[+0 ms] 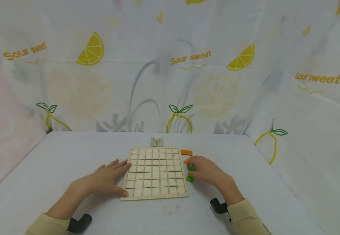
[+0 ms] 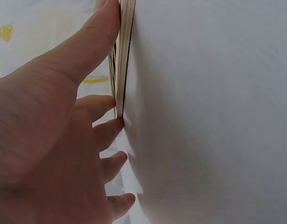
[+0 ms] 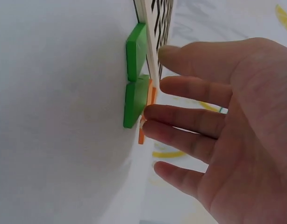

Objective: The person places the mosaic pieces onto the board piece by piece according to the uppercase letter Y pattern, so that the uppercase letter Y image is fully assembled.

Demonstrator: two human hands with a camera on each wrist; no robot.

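Note:
A pale wooden grid board (image 1: 155, 173) lies flat on the white table. Along its left side my left hand (image 1: 106, 179) rests with fingers spread, the thumb at the near left corner; the left wrist view has the thumb and some fingertips against the board's edge (image 2: 125, 56). Just past the right side, my right hand (image 1: 206, 170) hovers over loose square tiles, fingers extended and slightly bent. Two green tiles (image 3: 135, 52) lie by the board, with orange tiles (image 1: 186, 152) farther back. Nothing appears held in the right hand, though its fingers partly cover the tiles.
Behind the board lies a small card (image 1: 156, 142) printed with a coloured grid pattern. White cloth (image 1: 158, 81) with lemon prints hangs at the back and sides of the table (image 1: 78, 147). A small yellowish spot (image 1: 174, 155) shows on the board's far right.

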